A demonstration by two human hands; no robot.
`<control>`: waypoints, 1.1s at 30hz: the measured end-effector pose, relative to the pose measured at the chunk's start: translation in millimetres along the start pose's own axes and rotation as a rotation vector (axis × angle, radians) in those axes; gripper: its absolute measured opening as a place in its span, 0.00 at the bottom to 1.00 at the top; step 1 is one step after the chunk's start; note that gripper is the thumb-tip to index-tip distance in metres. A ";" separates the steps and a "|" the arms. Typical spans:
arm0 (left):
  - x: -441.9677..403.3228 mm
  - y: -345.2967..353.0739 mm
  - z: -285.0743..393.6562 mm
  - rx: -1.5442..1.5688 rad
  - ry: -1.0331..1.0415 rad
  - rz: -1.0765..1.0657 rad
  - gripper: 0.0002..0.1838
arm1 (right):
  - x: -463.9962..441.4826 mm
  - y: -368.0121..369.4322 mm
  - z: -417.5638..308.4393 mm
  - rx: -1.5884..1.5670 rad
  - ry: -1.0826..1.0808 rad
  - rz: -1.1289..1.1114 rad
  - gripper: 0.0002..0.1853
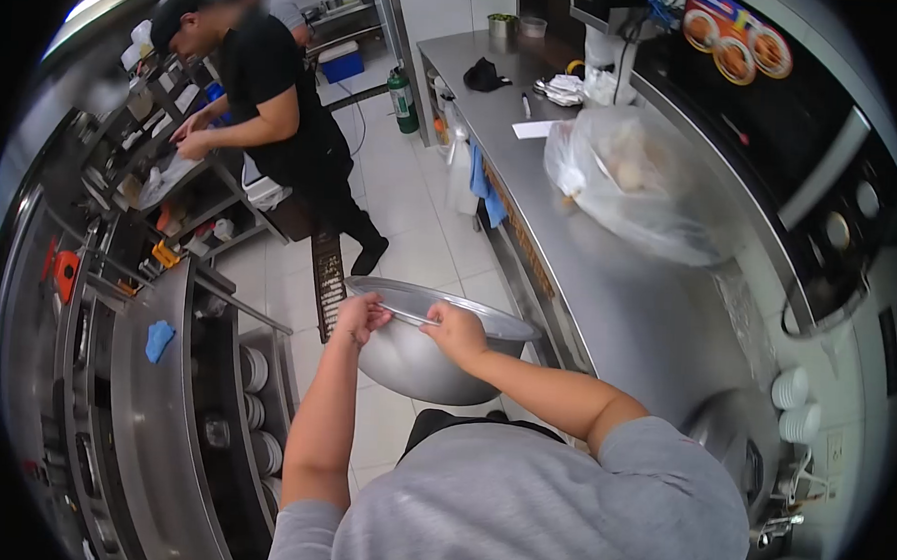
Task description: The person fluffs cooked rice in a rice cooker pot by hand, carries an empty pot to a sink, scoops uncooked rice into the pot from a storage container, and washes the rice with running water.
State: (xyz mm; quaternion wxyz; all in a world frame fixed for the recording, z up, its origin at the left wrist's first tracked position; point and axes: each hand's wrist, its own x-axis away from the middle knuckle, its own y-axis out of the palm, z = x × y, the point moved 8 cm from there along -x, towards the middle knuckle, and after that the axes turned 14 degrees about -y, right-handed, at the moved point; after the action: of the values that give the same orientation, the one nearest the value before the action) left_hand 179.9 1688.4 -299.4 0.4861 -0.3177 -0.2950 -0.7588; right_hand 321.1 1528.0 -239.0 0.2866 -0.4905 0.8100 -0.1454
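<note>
Nearest, grey short-sleeved shirt [549,495] on the wearer's torso, both bare forearms extended forward. Left hand [364,318]: fingers closed over the near rim of a large, deep, silver-grey metal bowl [430,364]. Right hand [454,332]: just beside, thumb and fingers pinching the same rim. Bowl directly before the body, above a pale tiled floor [426,219]; whether resting on anything below, cannot tell. To the left, stainless-steel counter [152,417] with crumpled light-blue cloth [160,340] on top, stacked white plates [255,370] shelved underneath. To the right, long stainless-steel counter [631,333], bearing a large translucent plastic bag [632,198] with pale contents, blurred. Against the wall, two short stacks of white cups [791,388]. Past the bowl, dark slotted floor drain [328,280] set into the tiles. Farther along the right counter, flat white paper sheet [535,130], black cap [485,75], small metal container with green contents [502,25]. Beyond, co-worker in black clothing [290,123], head bowed, hands close together over a work surface at left. Farther back, green metal cylinder [403,100] standing upright; blue box [341,63] near the rear shelving.
</note>
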 end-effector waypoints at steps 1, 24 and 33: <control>-26.5 4.8 13.6 0.019 0.016 0.012 0.08 | -17.7 4.9 18.0 -0.030 0.005 0.009 0.15; -409.4 118.8 497.1 -0.323 0.320 -0.026 0.15 | -429.0 -88.9 320.7 -0.184 0.509 0.147 0.10; -520.8 128.1 684.4 -0.253 0.313 -0.071 0.15 | -838.0 41.3 321.8 -0.258 0.109 -0.449 0.11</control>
State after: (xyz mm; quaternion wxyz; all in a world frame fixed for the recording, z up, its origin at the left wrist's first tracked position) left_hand 601.7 2447.5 -255.0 0.4552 -0.2437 -0.1293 -0.8466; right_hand 784.3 2298.0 -246.2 0.1380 -0.6819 0.7069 -0.1273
